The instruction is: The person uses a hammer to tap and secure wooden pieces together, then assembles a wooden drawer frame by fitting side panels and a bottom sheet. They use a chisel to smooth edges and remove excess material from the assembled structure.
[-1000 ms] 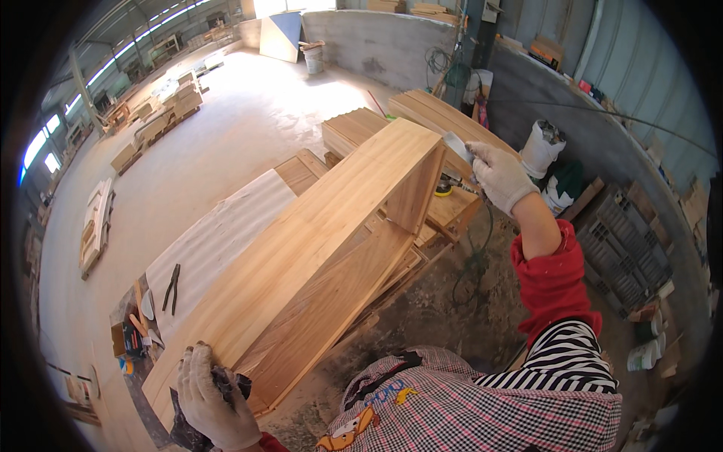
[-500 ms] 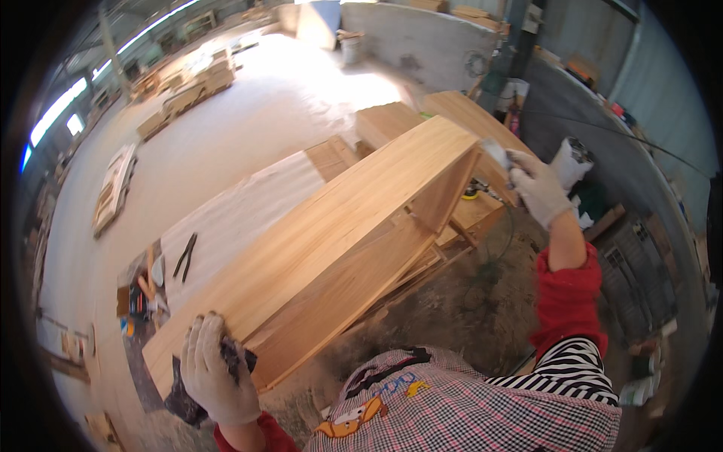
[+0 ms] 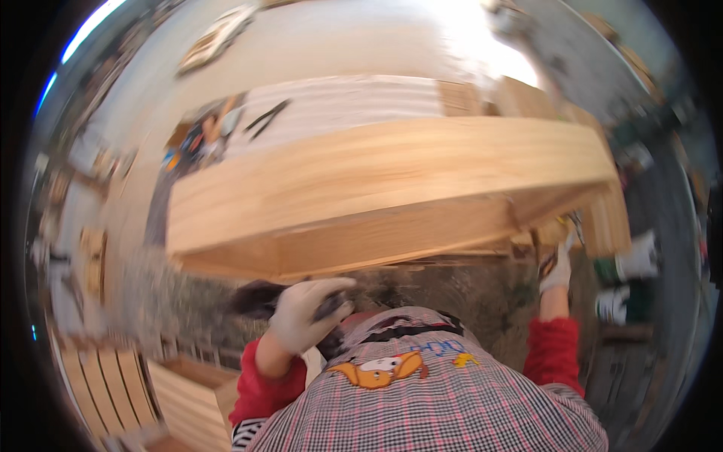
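Observation:
A long open wooden box (image 3: 392,177), like a drawer frame in pale wood, lies across the worktable in front of me. My left hand (image 3: 301,313), in a white glove, is closed on a dark crumpled cloth (image 3: 263,299) just in front of the box's near left edge. By the box's right end, low down, my gloved right hand (image 3: 557,270) appears closed around a small thing with a dark part; blur hides its kind. A wooden board (image 3: 605,218) stands out beside that hand.
Black pliers (image 3: 267,119) lie on a pale sheet (image 3: 346,98) behind the box, with assorted tools (image 3: 207,135) to their left. Wooden boxes (image 3: 192,392) and a slatted panel (image 3: 109,388) stand at lower left. White bags (image 3: 639,256) are at the right.
The view has swung, so the box now lies nearly level across it. My left hand has come off the box with the cloth. My right hand has dropped from the far end's top to lower beside it.

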Demonstrator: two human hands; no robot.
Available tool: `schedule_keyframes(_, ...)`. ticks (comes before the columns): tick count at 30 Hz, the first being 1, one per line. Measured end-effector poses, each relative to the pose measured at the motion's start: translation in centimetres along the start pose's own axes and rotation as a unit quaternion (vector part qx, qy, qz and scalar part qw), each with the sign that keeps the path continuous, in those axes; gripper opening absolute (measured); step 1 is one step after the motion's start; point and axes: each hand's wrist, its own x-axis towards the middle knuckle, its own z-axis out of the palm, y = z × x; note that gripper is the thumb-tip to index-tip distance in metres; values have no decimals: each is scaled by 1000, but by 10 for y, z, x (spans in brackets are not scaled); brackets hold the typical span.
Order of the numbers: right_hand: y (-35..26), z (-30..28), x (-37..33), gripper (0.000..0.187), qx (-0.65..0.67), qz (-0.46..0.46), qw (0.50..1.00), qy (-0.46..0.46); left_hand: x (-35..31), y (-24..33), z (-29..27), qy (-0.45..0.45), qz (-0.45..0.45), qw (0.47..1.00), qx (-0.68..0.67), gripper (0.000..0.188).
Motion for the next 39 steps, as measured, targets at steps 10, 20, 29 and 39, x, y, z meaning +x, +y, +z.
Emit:
schedule_keyframes(10, 128, 54, -88, 11, -375, 42, 823, -424, -82, -66, 79, -60, -303, 950, 50, 41)
schedule_keyframes(20, 169, 163, -143, 24, -408, 43, 579, -705, -141, -44, 120, 21, -416, 909, 8, 39)
schedule_keyframes(29, 271, 176, -277, 32, -483, 96, 340, -801, -270, -91, 107, 115, -509, 853, -15, 33)
schedule_keyframes(39, 366, 255, -481, 42, -548, -61, 147, -821, -434, -160, 19, 202, -554, 807, -44, 43)
